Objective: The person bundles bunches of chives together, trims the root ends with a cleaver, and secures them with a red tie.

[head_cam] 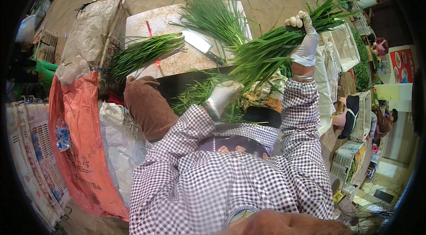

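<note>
My right hand, in a white glove, is raised and closed around a large bunch of garlic chives. The stalk ends slope down towards my left hand. That gloved hand has curled fingers at the lower stalk ends; its fingertips are partly hidden. Beyond my hands is a stained white board. A smaller chive bunch lies on it across a red tie strip. A kitchen cleaver with a black handle rests beside a wider pile of chives.
Loose green trimmings lie over my lap. A brown cloth-covered form stands by my left arm. Farther left are a red woven sack and a plastic crate. White crates and other people are at right.
</note>
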{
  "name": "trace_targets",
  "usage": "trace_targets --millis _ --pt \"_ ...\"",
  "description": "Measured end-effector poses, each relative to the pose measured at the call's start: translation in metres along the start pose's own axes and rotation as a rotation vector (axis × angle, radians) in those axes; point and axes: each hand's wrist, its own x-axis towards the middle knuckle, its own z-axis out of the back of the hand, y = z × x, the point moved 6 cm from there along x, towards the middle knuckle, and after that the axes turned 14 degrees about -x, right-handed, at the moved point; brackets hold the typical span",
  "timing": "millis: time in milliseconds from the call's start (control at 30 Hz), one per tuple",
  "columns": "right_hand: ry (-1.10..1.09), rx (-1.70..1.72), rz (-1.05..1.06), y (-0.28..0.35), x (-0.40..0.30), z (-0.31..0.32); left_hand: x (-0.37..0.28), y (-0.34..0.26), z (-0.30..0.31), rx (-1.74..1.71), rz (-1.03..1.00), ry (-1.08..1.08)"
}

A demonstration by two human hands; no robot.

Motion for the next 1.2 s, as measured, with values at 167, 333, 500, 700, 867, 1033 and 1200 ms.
trace_targets --millis 167,333,500,700,867,1033,1200 --pt "0.044 -0.018 -0.022 -0.004 -0.005 -0.005 -0.003 -0.011 -0.013 -0.018 -0.158 0.074" --pt "-0.029 -0.175 -0.064 -0.019 -0.017 -0.005 -0.043 -0.046 -0.058 0.209 -0.370 0.398" --pt "-0.003 -0.082 -0.054 -0.017 -0.012 0.012 -0.091 -0.040 -0.055 0.300 -0.055 1.065" --pt "-0.030 -0.106 -0.026 0.005 -0.013 0.007 -0.040 -0.006 0.039 1.625 0.060 0.108" --pt "-0.032 -0.035 -0.044 0.007 -0.014 0.009 -0.030 -0.026 0.016 1.220 -0.327 -0.071" --pt "0.049 0.109 -0.066 0.007 -0.010 0.010 0.012 0.002 0.043 0.313 -0.229 0.012" --pt "0.096 0.219 -0.044 0.019 -0.013 0.013 0.014 0.008 0.063 0.243 -0.058 -0.096"
